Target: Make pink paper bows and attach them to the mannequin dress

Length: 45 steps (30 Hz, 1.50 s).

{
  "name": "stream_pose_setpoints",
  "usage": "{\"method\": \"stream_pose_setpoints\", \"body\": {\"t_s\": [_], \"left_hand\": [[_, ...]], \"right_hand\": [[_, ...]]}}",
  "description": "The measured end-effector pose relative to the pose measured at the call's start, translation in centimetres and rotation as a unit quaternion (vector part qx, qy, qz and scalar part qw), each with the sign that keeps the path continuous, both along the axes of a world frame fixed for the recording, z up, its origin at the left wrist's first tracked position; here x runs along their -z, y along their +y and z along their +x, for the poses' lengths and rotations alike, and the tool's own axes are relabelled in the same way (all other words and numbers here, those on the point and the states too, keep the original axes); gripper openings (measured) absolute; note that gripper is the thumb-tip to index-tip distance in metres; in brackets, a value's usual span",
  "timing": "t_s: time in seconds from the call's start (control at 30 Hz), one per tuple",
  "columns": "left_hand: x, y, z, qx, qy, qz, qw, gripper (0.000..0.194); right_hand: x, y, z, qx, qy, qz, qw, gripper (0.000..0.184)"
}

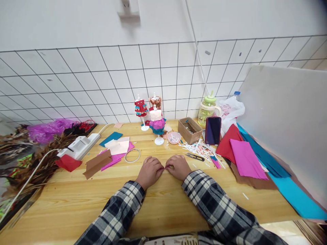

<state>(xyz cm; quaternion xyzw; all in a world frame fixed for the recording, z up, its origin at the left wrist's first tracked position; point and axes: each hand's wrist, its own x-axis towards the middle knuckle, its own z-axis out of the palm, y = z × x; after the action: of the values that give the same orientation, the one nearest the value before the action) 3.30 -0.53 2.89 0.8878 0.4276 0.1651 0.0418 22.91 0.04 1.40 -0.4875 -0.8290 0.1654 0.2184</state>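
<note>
My left hand [150, 172] and my right hand [178, 167] meet over the middle of the wooden table [163, 204]. Both are closed in a pinch, fingertips almost touching. A tiny dark pink or reddish bit shows between them, too small to name. Just beyond my right hand lies a pair of thread snips [195, 157]. A pale ring [132, 156] rests to the left of my left hand. Farther back, a small dress stand [157, 124] carries a pale, magenta and teal ruffled dress. Behind it are a red-dressed stand [141, 109] and a brown-dressed one [155, 101].
Cut fabric pieces [118, 146] and a white power strip [79, 146] lie left. Back right are a pink dish [174, 137], cardboard box [189, 130], white scraps [198, 147], propped phone [213, 130] and green-lidded jug [207, 109]. Coloured cloth [249, 158] lies right, beside a white panel [286, 126].
</note>
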Motion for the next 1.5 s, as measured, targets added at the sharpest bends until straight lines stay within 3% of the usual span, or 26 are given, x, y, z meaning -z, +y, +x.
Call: {"method": "stream_pose_setpoints", "body": {"t_s": [0.07,0.13,0.2,0.27,0.37,0.47,0.53,0.67,0.8,0.97,1.13,1.33,1.5], "left_hand": [[0.1,0.4,-1.7,-0.017,-0.022,0.01,1.0,0.025],[0.1,0.9,-4.4,-0.098,-0.033,0.044,0.994,0.036],[0.0,1.4,-7.4,-0.198,0.001,0.066,0.978,0.033],[-0.2,1.8,-9.8,-0.26,0.048,0.054,0.963,0.032],[-0.5,2.1,-11.2,-0.256,0.082,0.004,0.963,0.022],[-0.8,2.0,-9.8,-0.248,0.046,-0.009,0.968,0.02],[-1.0,1.6,-7.8,-0.252,-0.045,-0.028,0.966,0.021],[-1.5,-0.4,-2.5,-0.202,-0.276,-0.079,0.936,0.016],[-0.9,-2.2,1.7,-0.146,-0.35,-0.125,0.917,0.016],[0.8,-2.5,2.0,-0.081,-0.323,-0.128,0.934,0.021],[1.1,-2.0,1.0,0.003,-0.246,-0.064,0.967,0.023],[0.9,-1.3,1.2,0.025,-0.192,-0.025,0.981,0.02],[0.5,-1.4,1.3,0.025,-0.166,-0.01,0.986,0.019]], "right_hand": [[0.2,0.2,0.3,0.019,0.009,-0.003,1.0,0.009],[0.4,0.5,0.6,0.037,0.014,-0.009,0.999,0.013],[0.5,0.7,0.9,0.041,0.009,-0.012,0.999,0.016],[0.6,0.9,1.0,0.038,-0.002,-0.011,0.999,0.019],[0.7,1.1,1.3,0.037,-0.013,-0.012,0.999,0.024],[0.7,1.3,1.6,0.042,0.021,0.001,0.999,0.03],[0.4,1.2,1.7,0.057,0.075,0.032,0.995,0.033],[-1.0,0.0,0.6,0.067,0.187,0.076,0.977,0.027],[-2.1,-1.9,-1.4,0.043,0.276,0.046,0.959,0.043],[-2.3,-2.5,-1.9,0.068,0.313,0.028,0.947,0.038],[-2.3,-2.2,-1.2,0.043,0.327,0.045,0.943,0.035],[-1.9,-1.9,-0.7,0.039,0.317,0.045,0.946,0.041],[-1.9,-1.7,-0.4,0.036,0.317,0.044,0.947,0.031]]}}
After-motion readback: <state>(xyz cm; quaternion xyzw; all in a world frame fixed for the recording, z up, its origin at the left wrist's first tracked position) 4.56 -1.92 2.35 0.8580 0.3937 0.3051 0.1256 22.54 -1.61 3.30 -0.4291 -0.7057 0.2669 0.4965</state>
